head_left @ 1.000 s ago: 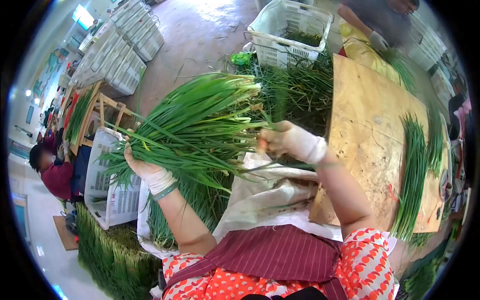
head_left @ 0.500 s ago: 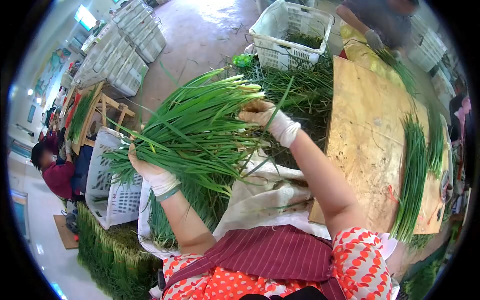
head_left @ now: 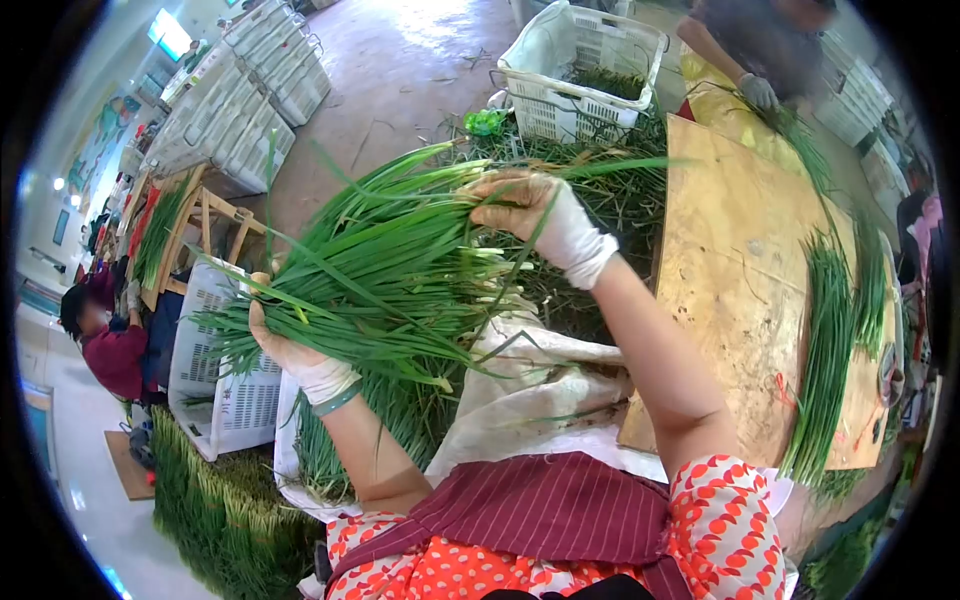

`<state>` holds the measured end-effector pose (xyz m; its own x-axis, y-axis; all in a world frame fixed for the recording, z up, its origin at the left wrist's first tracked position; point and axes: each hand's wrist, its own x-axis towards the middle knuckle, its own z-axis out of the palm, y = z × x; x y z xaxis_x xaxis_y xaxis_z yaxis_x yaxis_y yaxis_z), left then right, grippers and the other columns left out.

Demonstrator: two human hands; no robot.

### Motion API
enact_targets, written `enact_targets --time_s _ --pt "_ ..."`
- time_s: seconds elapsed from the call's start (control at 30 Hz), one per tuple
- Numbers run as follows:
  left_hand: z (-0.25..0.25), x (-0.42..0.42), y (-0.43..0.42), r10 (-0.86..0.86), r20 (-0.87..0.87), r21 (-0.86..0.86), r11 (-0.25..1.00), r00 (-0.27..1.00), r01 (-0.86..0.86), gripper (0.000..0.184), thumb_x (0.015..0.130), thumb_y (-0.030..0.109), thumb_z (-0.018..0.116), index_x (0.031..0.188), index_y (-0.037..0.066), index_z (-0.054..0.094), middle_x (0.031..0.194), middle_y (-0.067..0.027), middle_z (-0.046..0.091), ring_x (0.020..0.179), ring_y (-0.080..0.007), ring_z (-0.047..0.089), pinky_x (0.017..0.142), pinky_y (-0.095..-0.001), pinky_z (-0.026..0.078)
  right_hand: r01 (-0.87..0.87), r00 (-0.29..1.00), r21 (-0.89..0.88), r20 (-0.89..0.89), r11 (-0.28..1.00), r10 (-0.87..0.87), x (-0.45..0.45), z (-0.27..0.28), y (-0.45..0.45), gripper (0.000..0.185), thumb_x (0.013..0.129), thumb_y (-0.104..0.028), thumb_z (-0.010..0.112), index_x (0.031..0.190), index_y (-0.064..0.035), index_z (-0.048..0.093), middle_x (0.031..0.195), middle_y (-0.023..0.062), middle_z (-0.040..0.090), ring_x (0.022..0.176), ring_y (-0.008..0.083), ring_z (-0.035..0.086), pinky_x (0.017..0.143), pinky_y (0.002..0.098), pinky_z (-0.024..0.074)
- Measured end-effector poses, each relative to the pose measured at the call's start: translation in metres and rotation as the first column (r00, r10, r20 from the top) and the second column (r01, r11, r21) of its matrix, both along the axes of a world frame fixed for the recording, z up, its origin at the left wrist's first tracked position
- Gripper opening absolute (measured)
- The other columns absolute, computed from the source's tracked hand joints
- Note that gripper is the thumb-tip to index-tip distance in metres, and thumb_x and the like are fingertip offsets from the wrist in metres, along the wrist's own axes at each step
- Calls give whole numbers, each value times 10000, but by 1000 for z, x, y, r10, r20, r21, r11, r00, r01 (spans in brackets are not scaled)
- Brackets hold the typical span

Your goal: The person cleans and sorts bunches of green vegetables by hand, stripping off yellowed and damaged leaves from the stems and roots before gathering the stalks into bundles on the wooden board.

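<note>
— What's left of the held bunch of chives (head_left: 370, 270)?

— A seated person (head_left: 115, 355), well apart, then a white plastic crate (head_left: 210, 425) tipped at a slant beside it.

— And the left hand (head_left: 285, 350)?

— Right under the bunch's leafy end, fingers curled round the leaves, thumb on the near side. I'd guess it grips there to leave the pale stem ends free, facing the other hand.

— Below the bunch?

— More chives (head_left: 370, 435), loosely heaped, and a crumpled white sheet (head_left: 535, 380), probably spread to keep dirt off the lap.

— The right hand (head_left: 560, 225)?

— At the bunch's stem end, thumb and forefinger close to each other. Whether they pinch a stalk, I cannot tell.

— Beyond that end?

— Loose green leaves (head_left: 620, 200) and an upright crate (head_left: 575, 110) with some greens inside.

— Farther right?

— The wooden desk (head_left: 735, 260), with chives (head_left: 825, 350) laid lengthwise along its far side from the bunch, presumably to keep them straight. Beyond its top edge, another person (head_left: 765, 45) handles greens.
</note>
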<state>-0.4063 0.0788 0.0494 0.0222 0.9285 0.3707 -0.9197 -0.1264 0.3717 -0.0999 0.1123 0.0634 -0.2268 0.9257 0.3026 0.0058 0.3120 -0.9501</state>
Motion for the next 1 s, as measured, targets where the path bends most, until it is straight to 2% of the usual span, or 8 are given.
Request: enact_targets --time_s 0.37,0.47,0.5,0.63,0.73,0.9,0.97,1.0 --pt "-7 5 -9 114 -6 -51 992 993 -114 248 795 220 525 1012 135 611 1108 -39 583 1060 -242 513 917 -488 394 274 870 -79 -404 959 -282 32 -18 -15 188 879 -200 515 951 -49 601 806 48 617 764 164 583 765 289 453" --pt "-11 -3 -12 172 54 -72 983 984 -168 219 779 210 546 972 139 623 1097 -38 588 1037 -221 528 912 -487 400 117 533 -154 -824 981 -193 88 -37 2 199 878 -127 505 1045 -58 589 854 78 638 800 182 606 783 270 468" --pt "-11 -6 -14 213 42 -67 975 976 -210 197 783 199 545 961 139 603 1048 -41 581 1004 -217 532 899 -498 405 380 809 -258 -372 888 -455 87 -14 -9 276 864 -184 542 1105 -52 572 937 119 643 838 205 612 792 283 471" --pt "-5 2 -18 218 27 -12 976 976 -218 164 787 194 544 941 147 576 995 -38 579 968 -218 539 881 -506 410 417 808 -104 496 903 -317 75 -31 8 467 807 -370 606 1128 -32 569 1029 121 632 942 222 595 875 296 431" --pt "-1 9 -22 219 13 -29 975 976 -218 167 789 205 547 946 155 576 1003 -34 582 972 -216 538 885 -504 408 50 881 -239 467 970 70 32 -6 16 671 732 -605 571 1110 -51 593 1081 149 606 1015 257 569 897 294 416" --pt "-1 8 -18 213 -61 13 977 975 -213 170 790 223 555 948 166 579 979 -29 578 977 -213 536 892 -494 405 149 661 131 724 980 -197 -23 3 17 680 744 -594 566 1167 -62 542 1074 148 602 985 280 573 869 331 434" --pt "-7 1 -15 152 83 48 986 985 -157 172 783 222 568 950 180 578 963 -30 572 981 -235 533 887 -499 405 -93 995 -352 -70 931 73 -27 1 18 452 751 -342 696 1045 -15 595 979 86 626 901 171 564 786 307 457" --pt "-6 4 -17 153 84 47 986 985 -157 172 783 222 568 950 180 578 963 -30 572 981 -235 533 887 -499 405 -93 995 -353 -69 931 74 -27 -2 18 452 751 -342 696 1045 -15 595 979 86 626 901 171 564 786 307 457"
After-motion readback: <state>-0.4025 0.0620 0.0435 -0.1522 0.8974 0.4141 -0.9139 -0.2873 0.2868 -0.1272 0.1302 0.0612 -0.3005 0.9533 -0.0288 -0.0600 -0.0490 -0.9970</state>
